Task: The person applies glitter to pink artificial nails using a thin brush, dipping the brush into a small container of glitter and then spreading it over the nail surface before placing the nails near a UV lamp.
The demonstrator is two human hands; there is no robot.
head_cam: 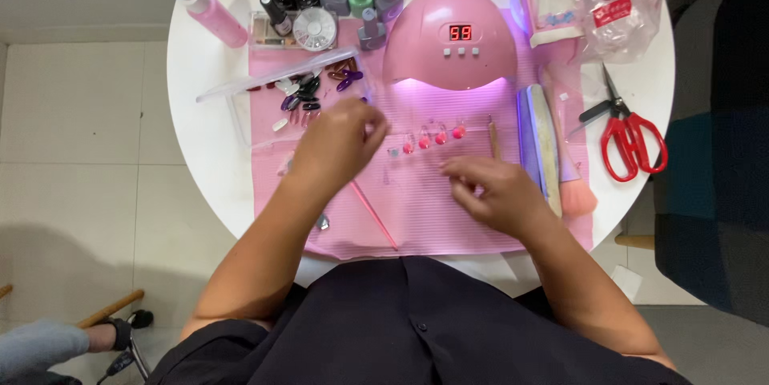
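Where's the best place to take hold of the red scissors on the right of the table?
Probably by the red handle loops, coming from the near right table edge. The scissors lie flat, loops toward the person, with the dark blades pointing away and slightly open.

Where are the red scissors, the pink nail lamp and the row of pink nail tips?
red scissors (634,145), head view, on the red handle loops.
pink nail lamp (448,32), head view, on its domed top.
row of pink nail tips (432,140), head view, on a middle tip.

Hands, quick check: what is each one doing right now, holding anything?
Left hand: blurred above the pink mat; any grip cannot be told.
Right hand: fingers curled, resting on the mat; holding anything cannot be told.
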